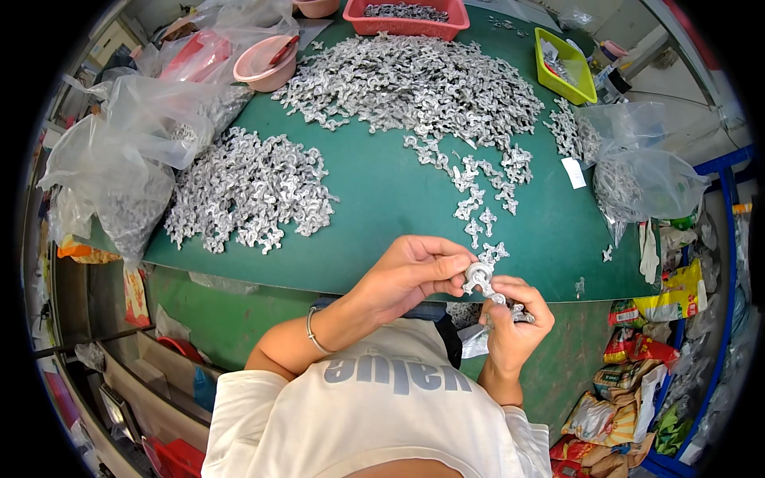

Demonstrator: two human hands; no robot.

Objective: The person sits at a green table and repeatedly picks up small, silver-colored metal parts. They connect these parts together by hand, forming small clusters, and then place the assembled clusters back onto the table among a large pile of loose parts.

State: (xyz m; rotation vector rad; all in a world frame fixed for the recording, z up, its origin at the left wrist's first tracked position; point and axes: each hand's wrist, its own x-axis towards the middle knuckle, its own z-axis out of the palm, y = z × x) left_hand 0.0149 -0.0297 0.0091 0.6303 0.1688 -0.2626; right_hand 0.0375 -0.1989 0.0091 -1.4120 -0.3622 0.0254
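Green counter (pixel 382 207) takes up most of the view, and it's buried in small silvery cast metal fittings: one big heap (pixel 414 80) toward the far side, a smaller heap (pixel 247 191) on the left, plus a thin trail (pixel 486 215) of loose ones running down to the near edge. Clear plastic bags (pixel 119 151) of the same parts sit on the left, another bag (pixel 637 179) on the right. At the back there's a red basket (pixel 406 17), a yellow-green tray (pixel 567 68) and a pink bowl (pixel 265 64).

Both hands are up just in front of the counter's near edge. Left hand (pixel 406 275) has its grip closed, fingertips pinching the rounded top end of one metal fitting (pixel 480 280). Right hand (pixel 514 319) is closed around the lower end of the same piece (looks like a few more parts are tucked in that palm, hard to tell). The fitting's long axis runs diagonally, rounded end pointing up-left, other end down-right into the right hand.
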